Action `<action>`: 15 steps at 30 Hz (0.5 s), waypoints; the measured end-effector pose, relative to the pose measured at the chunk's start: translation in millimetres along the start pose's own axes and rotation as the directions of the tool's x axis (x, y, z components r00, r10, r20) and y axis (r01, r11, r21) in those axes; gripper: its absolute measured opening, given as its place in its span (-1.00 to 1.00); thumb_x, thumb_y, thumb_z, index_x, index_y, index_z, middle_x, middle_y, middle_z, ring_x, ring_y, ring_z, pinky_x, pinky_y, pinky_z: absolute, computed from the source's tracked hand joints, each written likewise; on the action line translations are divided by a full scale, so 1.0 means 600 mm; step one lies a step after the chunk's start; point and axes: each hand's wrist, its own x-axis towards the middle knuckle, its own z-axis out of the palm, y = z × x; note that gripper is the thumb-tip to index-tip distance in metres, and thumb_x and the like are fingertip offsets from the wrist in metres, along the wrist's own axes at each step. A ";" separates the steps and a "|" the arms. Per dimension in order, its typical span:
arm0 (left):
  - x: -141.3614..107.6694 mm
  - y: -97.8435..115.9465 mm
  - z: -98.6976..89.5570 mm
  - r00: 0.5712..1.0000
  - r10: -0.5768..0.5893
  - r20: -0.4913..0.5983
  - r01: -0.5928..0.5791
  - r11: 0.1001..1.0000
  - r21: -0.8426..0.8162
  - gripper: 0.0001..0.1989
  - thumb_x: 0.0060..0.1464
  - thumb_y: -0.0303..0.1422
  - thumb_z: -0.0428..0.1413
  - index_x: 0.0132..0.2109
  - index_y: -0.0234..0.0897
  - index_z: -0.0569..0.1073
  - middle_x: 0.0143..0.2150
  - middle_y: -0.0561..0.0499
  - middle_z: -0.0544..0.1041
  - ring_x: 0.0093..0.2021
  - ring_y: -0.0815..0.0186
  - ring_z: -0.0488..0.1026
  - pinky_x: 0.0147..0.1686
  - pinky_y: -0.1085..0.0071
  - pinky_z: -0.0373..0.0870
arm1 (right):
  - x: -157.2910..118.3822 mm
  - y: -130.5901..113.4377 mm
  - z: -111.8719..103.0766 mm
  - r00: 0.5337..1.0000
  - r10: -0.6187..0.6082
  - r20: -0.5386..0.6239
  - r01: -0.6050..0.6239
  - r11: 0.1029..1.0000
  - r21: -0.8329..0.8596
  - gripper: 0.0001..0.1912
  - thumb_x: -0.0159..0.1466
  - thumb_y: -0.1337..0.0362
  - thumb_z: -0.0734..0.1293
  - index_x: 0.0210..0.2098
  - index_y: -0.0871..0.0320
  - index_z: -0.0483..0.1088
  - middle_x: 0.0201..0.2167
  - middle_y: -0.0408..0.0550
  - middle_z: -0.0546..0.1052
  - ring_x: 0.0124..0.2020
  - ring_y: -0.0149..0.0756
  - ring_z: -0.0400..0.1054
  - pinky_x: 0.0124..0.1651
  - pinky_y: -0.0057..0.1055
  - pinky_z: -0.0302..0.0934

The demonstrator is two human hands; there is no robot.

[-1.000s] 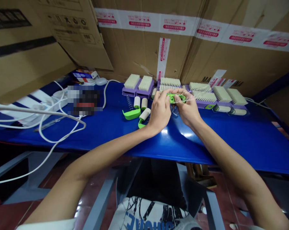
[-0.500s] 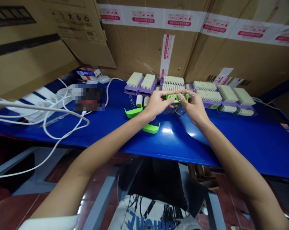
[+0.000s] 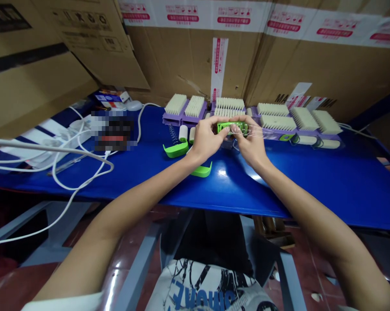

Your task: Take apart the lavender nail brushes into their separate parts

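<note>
A small green plastic part (image 3: 224,126) is held between both hands above the blue table. My left hand (image 3: 208,137) is closed on its left end, thumb in front. My right hand (image 3: 251,140) grips its right side, and thin clear strands show by the fingers. Beyond the hands stand purple blocks with cream bristles (image 3: 230,105). To the left of my left hand lie a curved green piece (image 3: 176,149), a dark spring (image 3: 173,134) and a white roller (image 3: 183,133). Another green piece (image 3: 202,170) lies nearer the front, partly behind my left forearm.
White cables (image 3: 67,185) and a partly blurred dark object (image 3: 117,134) lie on the left of the blue table (image 3: 311,185). Cardboard (image 3: 182,56) walls the back. More bristle blocks (image 3: 277,122) and white rollers (image 3: 329,142) stand at the right.
The view has shifted slightly. Both hands hold the green part a little differently, with the right fingers drawn closer to the left ones.
</note>
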 end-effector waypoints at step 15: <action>-0.012 0.024 0.010 0.985 0.156 -0.078 -0.141 0.975 0.170 -0.68 0.22 -0.63 0.27 -0.01 -0.14 0.72 0.02 -0.02 0.78 0.01 0.14 0.70 0.11 0.20 0.65 | -0.013 -0.039 0.013 0.994 -0.027 -0.103 0.015 0.993 -0.116 -0.75 0.50 -0.03 0.38 -0.04 -0.01 0.49 -0.11 -0.02 0.68 -0.08 -0.04 0.56 0.17 0.10 0.49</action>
